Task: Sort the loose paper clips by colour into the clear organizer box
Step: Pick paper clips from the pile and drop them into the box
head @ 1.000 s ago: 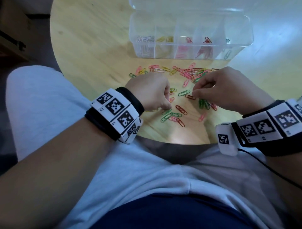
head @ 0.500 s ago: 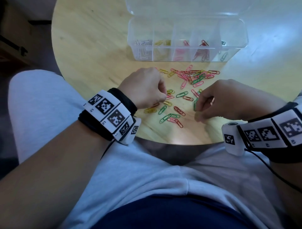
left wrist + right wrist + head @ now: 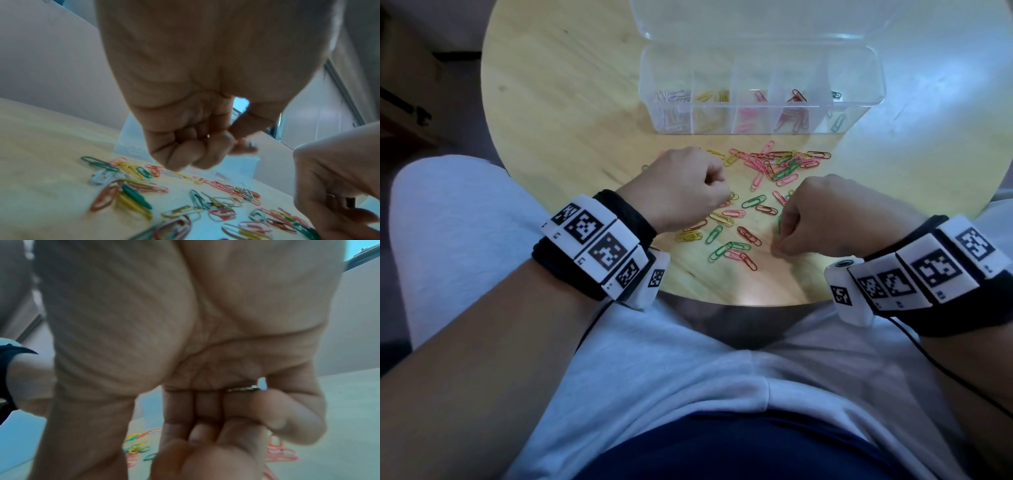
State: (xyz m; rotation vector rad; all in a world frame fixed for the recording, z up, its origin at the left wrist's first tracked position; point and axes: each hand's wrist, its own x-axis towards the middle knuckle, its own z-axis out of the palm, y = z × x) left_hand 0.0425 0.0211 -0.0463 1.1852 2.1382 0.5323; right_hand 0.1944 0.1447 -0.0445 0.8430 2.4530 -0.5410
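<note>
1. A round wooden table (image 3: 571, 113) is seen from above, with everything laid on it.
2. The clear organizer box (image 3: 859, 102) is set at the far side, lid open. Some clips are already inside, one colour in each part: white, yellow, pink, red, then green.
3. The loose paper clips (image 3: 774, 164) are spread between the box and the hands (lots are left, so the job is judged about half done at most).
4. The left hand (image 3: 688, 192) is curled over the clips. Its fingertips (image 3: 242, 144) are pinched together, perhaps on a clip, but blur hides it.
5. The right hand (image 3: 835, 219) is curled too. A thin clip (image 3: 242, 389) is held under its folded fingers; its colour cannot be told.
6. Picking up is the step in hand. Next, the held clips should be carried to the matching part and dropped in.
</note>
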